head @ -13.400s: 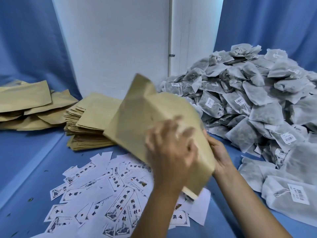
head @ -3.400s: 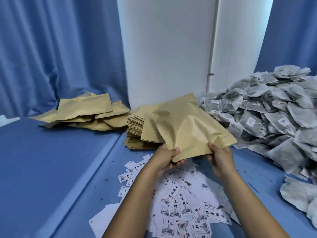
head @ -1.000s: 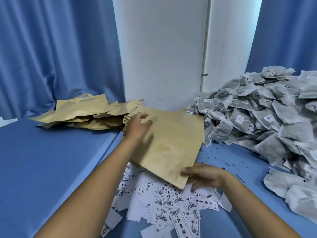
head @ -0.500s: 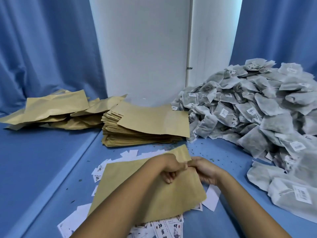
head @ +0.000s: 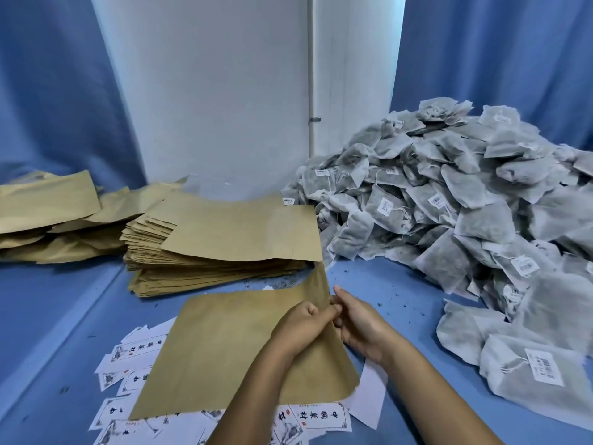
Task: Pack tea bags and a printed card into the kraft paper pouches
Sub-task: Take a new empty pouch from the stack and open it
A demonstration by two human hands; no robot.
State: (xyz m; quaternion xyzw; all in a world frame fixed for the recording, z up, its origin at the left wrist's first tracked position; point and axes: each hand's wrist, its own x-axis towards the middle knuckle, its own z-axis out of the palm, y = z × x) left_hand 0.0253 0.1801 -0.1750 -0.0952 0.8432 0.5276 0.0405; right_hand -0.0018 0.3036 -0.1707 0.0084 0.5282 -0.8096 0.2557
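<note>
Both hands, left hand (head: 300, 326) and right hand (head: 359, 321), pinched the kraft pouch (head: 221, 351) at its 2 o'clock corner, over printed cards (head: 321, 417).

Pouch (head: 224, 348): lying flat over the cards, near tabletop's front edge.
Cards (head: 321, 418): scattering beneath it.
Tea bags (head: 449, 203): heaping at right.

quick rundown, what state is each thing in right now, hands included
kraft pouch: flat on the cards, right edge lifted and pinched by both hands
left hand: pinches the pouch edge
right hand: fingers at the same edge
pouch stack: piled flat, top pouch askew
pouches at far left: loose heap, contents not visible
tea bags: heaped, tags attached
printed cards: scattered, partly under the pouch
</note>
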